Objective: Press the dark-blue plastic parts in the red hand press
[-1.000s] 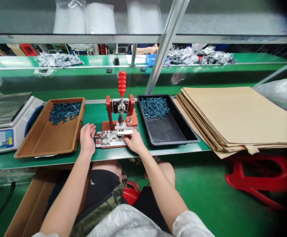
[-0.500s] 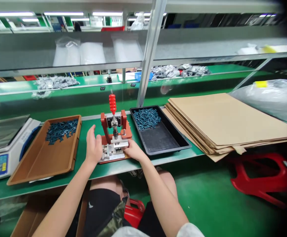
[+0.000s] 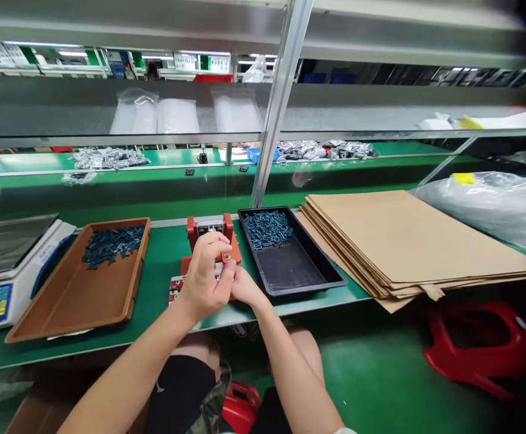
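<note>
A toggle clamp fixture with a brick-red frame [image 3: 228, 226] stands on the green bench in front of me. My left hand [image 3: 208, 274] is curled closed at its front, where the clamp's red handle is hidden from sight, apparently in my fingers. To the left of that hand, a metal part of the fixture [image 3: 175, 288] shows at the base. My right hand [image 3: 244, 285] is low at the fixture's front right, close against my left hand. Its fingertips are hidden, so I cannot see what they touch.
A brown tray [image 3: 82, 301] with dark blue-green flat pieces lies left, beside a weighing scale [image 3: 0, 295]. On the right are a black tray [image 3: 296, 268] of small blue-green pieces, a cardboard stack [image 3: 416, 241] and a plastic bag [image 3: 493, 199]. A red stool [image 3: 475, 349] stands below.
My left hand has moved right, from beside the fixture to its front, and closed. The upright red handle no longer shows. A metal part now shows farther left. The view has tilted up slightly.
</note>
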The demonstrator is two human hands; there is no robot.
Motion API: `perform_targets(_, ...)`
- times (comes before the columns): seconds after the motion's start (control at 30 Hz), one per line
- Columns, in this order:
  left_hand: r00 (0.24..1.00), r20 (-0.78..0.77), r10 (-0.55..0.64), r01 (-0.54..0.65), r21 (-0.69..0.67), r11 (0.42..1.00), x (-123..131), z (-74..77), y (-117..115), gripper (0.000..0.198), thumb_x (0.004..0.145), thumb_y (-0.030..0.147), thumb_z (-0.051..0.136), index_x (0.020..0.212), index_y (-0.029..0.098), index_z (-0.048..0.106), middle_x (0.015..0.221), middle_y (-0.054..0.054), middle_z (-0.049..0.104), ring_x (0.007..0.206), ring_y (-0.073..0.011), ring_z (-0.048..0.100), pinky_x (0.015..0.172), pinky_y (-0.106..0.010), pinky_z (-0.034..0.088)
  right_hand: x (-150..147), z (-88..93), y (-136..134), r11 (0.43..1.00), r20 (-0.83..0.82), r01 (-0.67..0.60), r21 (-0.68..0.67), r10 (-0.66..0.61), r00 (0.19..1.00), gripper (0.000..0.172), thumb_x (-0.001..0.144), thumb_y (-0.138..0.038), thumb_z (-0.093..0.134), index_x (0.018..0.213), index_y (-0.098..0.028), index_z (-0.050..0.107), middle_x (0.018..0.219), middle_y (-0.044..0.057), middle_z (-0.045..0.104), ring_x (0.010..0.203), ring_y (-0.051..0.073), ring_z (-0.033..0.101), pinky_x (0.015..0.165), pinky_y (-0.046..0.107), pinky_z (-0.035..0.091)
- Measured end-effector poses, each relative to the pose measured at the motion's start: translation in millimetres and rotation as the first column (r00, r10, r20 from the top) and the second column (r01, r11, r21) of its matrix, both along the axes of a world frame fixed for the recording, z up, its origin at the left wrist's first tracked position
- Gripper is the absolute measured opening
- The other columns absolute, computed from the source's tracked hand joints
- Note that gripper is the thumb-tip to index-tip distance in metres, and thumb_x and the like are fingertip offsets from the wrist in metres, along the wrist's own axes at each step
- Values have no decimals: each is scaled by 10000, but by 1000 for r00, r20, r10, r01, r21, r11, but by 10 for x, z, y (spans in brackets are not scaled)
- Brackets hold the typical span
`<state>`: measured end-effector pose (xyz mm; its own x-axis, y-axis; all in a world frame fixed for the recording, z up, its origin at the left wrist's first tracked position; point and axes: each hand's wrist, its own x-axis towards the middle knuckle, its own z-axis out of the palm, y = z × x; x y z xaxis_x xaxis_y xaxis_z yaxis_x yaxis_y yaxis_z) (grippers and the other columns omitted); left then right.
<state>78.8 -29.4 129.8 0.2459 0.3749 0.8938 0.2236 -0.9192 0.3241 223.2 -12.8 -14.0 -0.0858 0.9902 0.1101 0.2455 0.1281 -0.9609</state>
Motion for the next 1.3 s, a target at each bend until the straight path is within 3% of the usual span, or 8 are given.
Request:
perform_targets(0.2,1000,-23,11,-15,-194,981,116,303,571,355,1046,269,341,1395,241,399,957,-44,652,862,-158,616,844,-334,515,-3,-149,43,999,74,33,22,-35,997,281,807,-165,573,1048,-166,717,1031,63,758,1006,249,685,951,399,529)
perform_targets(0.33,996,-31,85,-90,-282,955,72,395,721,490,1054,398,309,1518,241,320,1130,-92,680,1060,-194,629,980,-377,485,-72,-163,-61,965,130,106,241,-141,981,320,858,-153,528,1129,-188,696,1178,101,698,1127,256,634,1031,436,483)
perform_targets(0.43,961,-19,276,-276,-170,946,-235,-13,512,520,1027,410,383,1516,235,359,1362,-127,594,1288,-249,527,1107,-446,407,-100,-137,-158,905,111,63,421,-120,987,385,874,-100,473,1169,-214,693,1264,106,628,1216,234,574,1086,423,443)
perform_targets(0.53,887,-117,447,-462,-215,861,-624,-714,315,503,952,397,528,1399,166,509,1342,-162,602,1286,-302,530,1115,-494,408,-95,-136,-176,911,139,18,413,-82,987,390,885,-104,476,1180,-230,697,1248,94,636,1207,233,573,1080,425,445)
perform_targets(0.7,878,-365,308,-469,-533,704,-904,-1560,264,378,913,400,528,1153,154,686,1187,-157,711,1147,-312,637,1049,-501,482,-123,-196,-100,945,238,31,325,-113,965,391,840,-151,558,1192,-240,702,1212,78,674,1155,258,585,1059,450,451)
perform_targets(0.97,891,118,439,-106,-886,452,-844,-1573,359,668,998,607,228,1159,128,665,1233,-181,714,1201,-271,633,1098,-472,444,-243,-238,-54,947,309,139,290,-230,923,299,825,-187,529,1028,-210,747,1109,89,709,1052,266,630,993,435,498)
perform_targets(1.17,852,-66,520,-425,-666,613,-846,-1751,-573,631,934,420,570,1482,175,375,1521,-202,438,1440,-302,399,1208,-536,305,-188,-159,-28,964,220,63,259,-122,968,393,823,-157,441,1094,-198,723,1195,86,711,1165,265,617,1075,439,457)
perform_targets(1.3,948,-162,276,-314,-637,704,-832,-1880,-1174,414,964,297,510,1375,252,500,1397,-144,555,1348,-276,493,1149,-518,402,-132,-69,1,987,260,-36,155,-6,966,358,851,-191,442,1043,-221,742,1120,64,737,1138,276,627,1095,450,439)
